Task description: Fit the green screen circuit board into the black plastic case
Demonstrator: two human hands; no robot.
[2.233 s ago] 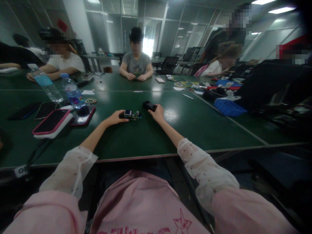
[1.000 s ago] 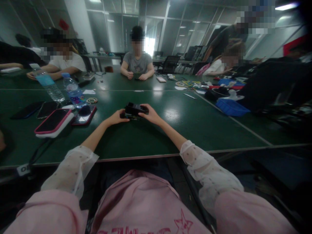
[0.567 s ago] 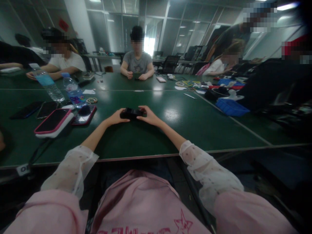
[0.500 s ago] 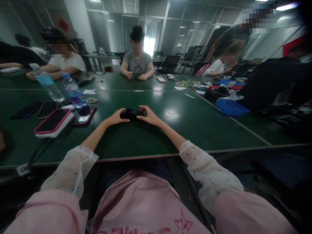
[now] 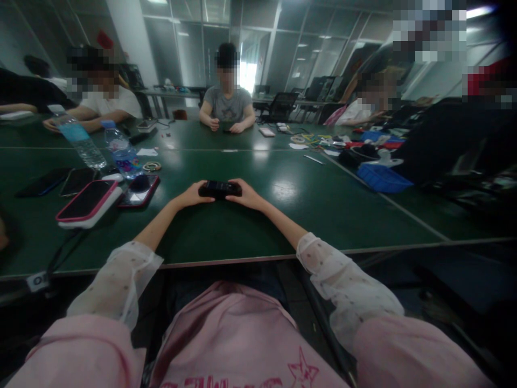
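Note:
Between my two hands, just above or resting on the green table [image 5: 258, 226], is a small black box-shaped device [image 5: 218, 189] with a dark glossy face on its upper side. I cannot tell its exact kind. My left hand [image 5: 193, 194] grips its left end, thumb along the near side and fingers over the far side. At the other end my right hand [image 5: 245, 194] holds it the same way, thumb in front and index finger along the back. The ends of the device are partly covered by my fingers.
To the left lie a pink-edged phone [image 5: 88, 201] on a white block, another phone [image 5: 140, 191], a tape roll [image 5: 152, 166] and two water bottles [image 5: 123, 153]. A blue tray [image 5: 383, 178] and tangled cables [image 5: 313, 139] are at right. A person [image 5: 227, 102] sits opposite.
My right index finger, raised off the device before, has come down against it. The device and my left hand have stayed nearly in place.

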